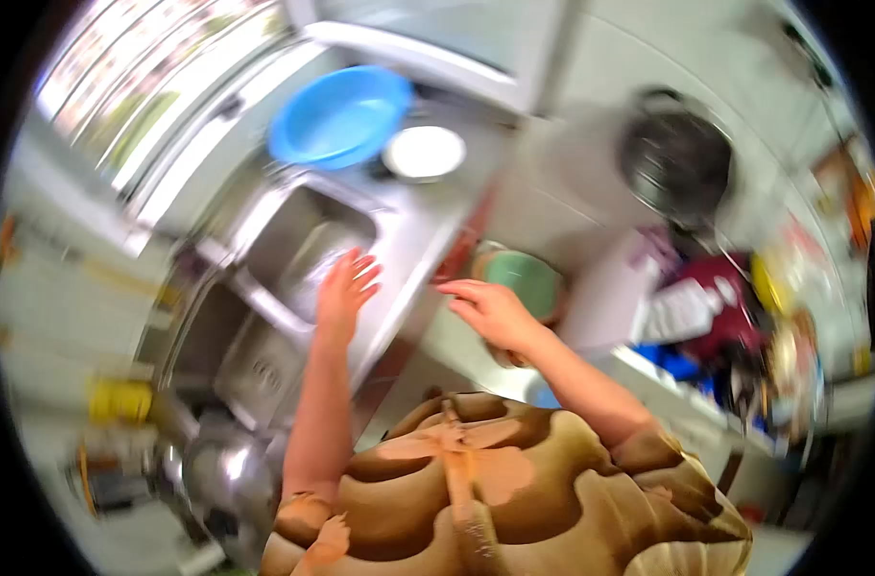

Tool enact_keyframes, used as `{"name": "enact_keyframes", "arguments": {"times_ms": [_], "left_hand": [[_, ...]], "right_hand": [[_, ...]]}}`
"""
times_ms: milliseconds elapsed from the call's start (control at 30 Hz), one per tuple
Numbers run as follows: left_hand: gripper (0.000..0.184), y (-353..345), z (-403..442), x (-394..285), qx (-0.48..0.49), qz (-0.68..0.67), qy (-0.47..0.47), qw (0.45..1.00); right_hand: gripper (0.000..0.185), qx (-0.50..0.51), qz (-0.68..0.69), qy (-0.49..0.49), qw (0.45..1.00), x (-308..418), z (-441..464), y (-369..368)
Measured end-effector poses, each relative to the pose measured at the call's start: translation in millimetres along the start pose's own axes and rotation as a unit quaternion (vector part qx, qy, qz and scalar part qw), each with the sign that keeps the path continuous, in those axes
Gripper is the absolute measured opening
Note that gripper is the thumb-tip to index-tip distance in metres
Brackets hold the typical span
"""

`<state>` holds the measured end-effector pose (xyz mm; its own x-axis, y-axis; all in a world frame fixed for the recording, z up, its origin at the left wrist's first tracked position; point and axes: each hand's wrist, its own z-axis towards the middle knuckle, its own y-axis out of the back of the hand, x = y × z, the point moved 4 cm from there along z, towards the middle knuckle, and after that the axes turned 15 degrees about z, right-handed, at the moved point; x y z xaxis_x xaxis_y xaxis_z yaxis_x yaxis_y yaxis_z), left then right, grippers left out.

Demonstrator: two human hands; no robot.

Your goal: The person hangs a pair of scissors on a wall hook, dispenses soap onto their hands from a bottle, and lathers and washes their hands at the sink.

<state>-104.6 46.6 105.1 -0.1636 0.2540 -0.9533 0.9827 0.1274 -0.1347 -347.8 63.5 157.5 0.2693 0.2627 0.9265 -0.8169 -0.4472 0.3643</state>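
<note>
Nr shiny grey s/steel sink (pixel 308 213): L hand (pixel 342 296) splayed; R hand (pixel 492 311), apart, outstretched.

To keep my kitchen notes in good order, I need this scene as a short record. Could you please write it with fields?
Left hand: fingers spread, over the near edge of the sink; nothing seen in it
Right hand: fingers extended, in front of the green tub in this view; nothing seen in it
Counter: blue basin, with a white dish beside it
Contact: whether either hand touches anything cannot be told
Picture quality: blurred
</note>
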Motion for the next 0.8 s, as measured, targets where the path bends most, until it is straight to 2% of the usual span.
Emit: {"name": "enact_keyframes", "arguments": {"times_ms": [33, 133, 167, 233, 300, 333, 400, 467, 533, 633, 700, 800], "left_hand": [[0.049, -27, 2, 2, 0.048, -0.008, 0.009, 0.999], [0.052, -138, -16, 5, 0.239, -0.032, 0.065, 0.968], [0.051, -177, -26, 1, 0.285, -0.049, 0.082, 0.954], [0.053, -251, -42, -1, 0.378, -0.065, 0.107, 0.917], [0.055, -316, -62, -7, 0.448, -0.090, 0.126, 0.881], [0.055, -344, -68, -6, 0.458, -0.083, 0.130, 0.876], [0.055, -404, -79, -4, 0.514, -0.107, 0.141, 0.839], [0.053, -455, -86, -4, 0.507, -0.113, 0.148, 0.842], [0.051, -495, -96, 1, 0.502, -0.121, 0.165, 0.840], [0.047, -533, -97, 5, 0.473, -0.155, 0.205, 0.843], [0.044, -544, -100, 14, 0.440, -0.161, 0.233, 0.852], [0.045, -546, -95, 24, 0.449, -0.152, 0.244, 0.846]], "right_hand": [[0.029, -0.055, -0.072, 0.027, 0.995, 4, -22, 21], [0.027, -0.251, -0.021, 0.044, 0.967, 18, -97, 86], [0.027, -0.325, -0.006, 0.057, 0.944, 22, -123, 109], [0.031, -0.443, -0.080, 0.110, 0.886, 32, -173, 158], [0.036, -0.541, -0.104, 0.074, 0.831, 32, -221, 200], [0.039, -0.554, -0.220, 0.053, 0.801, 45, -239, 219], [0.040, -0.567, -0.256, 0.034, 0.782, 38, -263, 252], [0.040, -0.576, -0.278, 0.030, 0.768, 30, -268, 278], [0.043, -0.495, -0.405, -0.004, 0.769, 19, -268, 294], [0.045, -0.447, -0.436, -0.076, 0.777, -9, -266, 298], [0.046, -0.470, -0.417, -0.090, 0.773, -7, -266, 292], [0.047, -0.487, -0.403, -0.104, 0.768, -6, -267, 288]]}}
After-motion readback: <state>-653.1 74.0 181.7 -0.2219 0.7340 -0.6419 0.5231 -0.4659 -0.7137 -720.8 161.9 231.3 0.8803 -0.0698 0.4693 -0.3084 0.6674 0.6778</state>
